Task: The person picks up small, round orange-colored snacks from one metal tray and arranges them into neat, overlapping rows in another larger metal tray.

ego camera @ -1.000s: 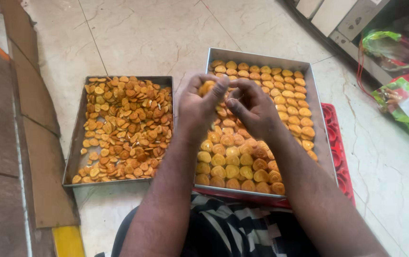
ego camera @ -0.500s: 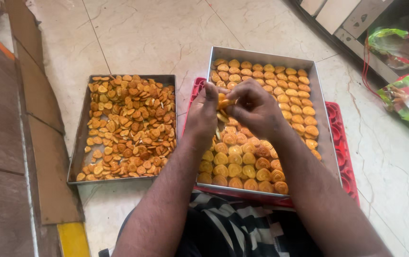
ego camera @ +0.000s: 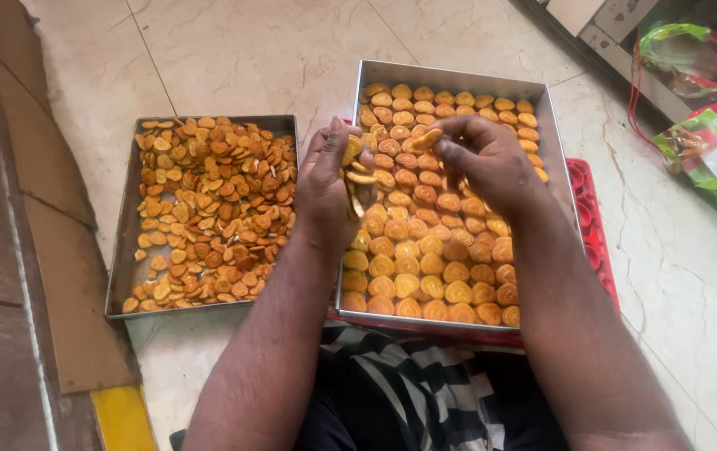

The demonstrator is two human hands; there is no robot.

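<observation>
The left hand (ego camera: 329, 179) is closed on a small stack of golden biscuits (ego camera: 355, 171); the right hand (ego camera: 479, 159) pinches one more above the neatly rowed tray (ego camera: 450, 75). Light fingertip pressure suits such brittle pieces. Open floor (ego camera: 241, 50) lies beyond; the loose-piled tray (ego camera: 120, 250) sits left.

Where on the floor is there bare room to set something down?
Bare tile lies beyond both trays, and a narrow strip runs between them. The left tray and right tray are packed with biscuits. The left hand and right hand crowd the right tray's middle.
</observation>
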